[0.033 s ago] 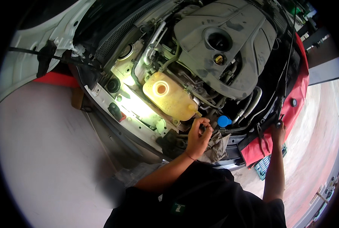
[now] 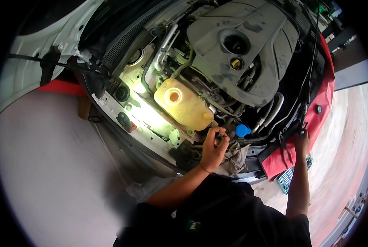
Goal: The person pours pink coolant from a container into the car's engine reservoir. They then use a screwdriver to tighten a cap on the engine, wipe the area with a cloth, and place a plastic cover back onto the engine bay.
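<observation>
My left hand [image 2: 213,151] is at the front of the engine bay, close to the lower end of a yellowed plastic coolant tank [image 2: 186,108]. Its fingers are curled toward the thumb around a small dark thing that I cannot make out. The tank's round filler neck [image 2: 174,96] stands uncovered. Just right of this hand is a blue cap [image 2: 242,130]. A crumpled grey-brown cloth [image 2: 234,159] lies beside the wrist. Farther right, my right hand [image 2: 302,143] is closed by the red fender cover [image 2: 322,96], around something dark whose kind is hidden.
A grey engine cover [image 2: 254,37] with a yellow cap [image 2: 235,63] fills the far middle. Bright light falls on the white inner fender [image 2: 149,113]. A thin hood prop rod [image 2: 314,61] slants at the right. A green plastic crate [image 2: 286,181] is on the floor.
My left hand has shifted very slightly left, its fingers still curled. My right hand is in the same place.
</observation>
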A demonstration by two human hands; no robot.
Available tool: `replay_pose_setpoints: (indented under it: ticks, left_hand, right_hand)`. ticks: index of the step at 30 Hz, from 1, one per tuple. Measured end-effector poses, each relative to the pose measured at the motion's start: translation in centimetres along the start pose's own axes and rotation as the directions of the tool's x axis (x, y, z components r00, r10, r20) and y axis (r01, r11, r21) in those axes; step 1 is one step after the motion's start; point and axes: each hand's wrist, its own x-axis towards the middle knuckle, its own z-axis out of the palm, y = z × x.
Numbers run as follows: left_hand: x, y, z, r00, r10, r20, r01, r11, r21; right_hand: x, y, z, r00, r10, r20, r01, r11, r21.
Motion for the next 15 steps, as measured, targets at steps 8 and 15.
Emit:
replay_pose_setpoints:
  ticks: [8,15]
  left_hand:
    - [0.1,0.0,0.3,1.000,-0.012,0.009,0.012,0.995,-0.097]
    - [-0.7,-1.2,-1.2,0.974,0.222,0.033,-0.222,0.928,0.300]
  right_hand:
    - [-1.9,-0.3,-2.0,0.995,0.071,-0.070,-0.065,0.994,0.083]
    - [-12.1,7.8,-2.3,0.965,0.144,-0.217,-0.055,0.928,0.369]
